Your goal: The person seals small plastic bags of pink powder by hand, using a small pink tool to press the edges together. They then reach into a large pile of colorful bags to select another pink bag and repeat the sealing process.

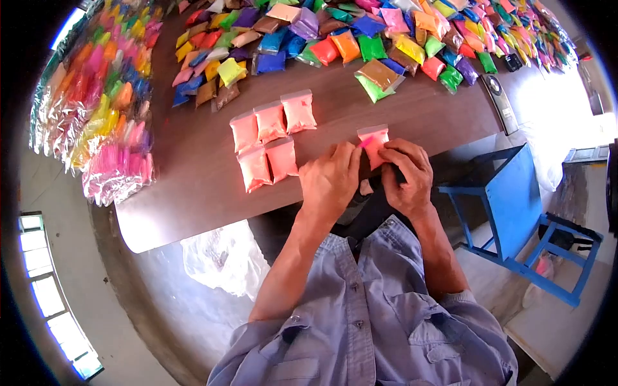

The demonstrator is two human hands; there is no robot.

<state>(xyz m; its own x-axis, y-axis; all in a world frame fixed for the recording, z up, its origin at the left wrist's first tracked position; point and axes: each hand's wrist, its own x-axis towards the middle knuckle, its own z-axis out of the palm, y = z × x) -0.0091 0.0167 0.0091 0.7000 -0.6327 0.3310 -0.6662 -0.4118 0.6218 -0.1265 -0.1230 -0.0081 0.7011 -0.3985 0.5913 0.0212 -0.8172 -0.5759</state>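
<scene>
A small zip bag filled with salmon-pink material (pixel 374 154) is at the table's front edge, between my two hands. My left hand (pixel 329 180) is closed, thumb and forefinger pinched around a small bright-pink piece (pixel 365 142) lying over the bag's front. With curled fingers, my right hand (pixel 408 172) grips the bag's right side. Just below, a small pale-pink lump (pixel 366 187) shows between the hands. To the left, several similar filled pink bags (pixel 270 122) lie flat in two rows, the nearest one close to my left knuckles.
Many small bags of coloured material (pixel 347 46) are heaped along the table's (pixel 193 186) far side. Clear bags of coloured pieces (pixel 116 168) stack at the left end. A dark rectangular device (pixel 500 103) lies at the right edge. A blue stool (pixel 508 199) stands right.
</scene>
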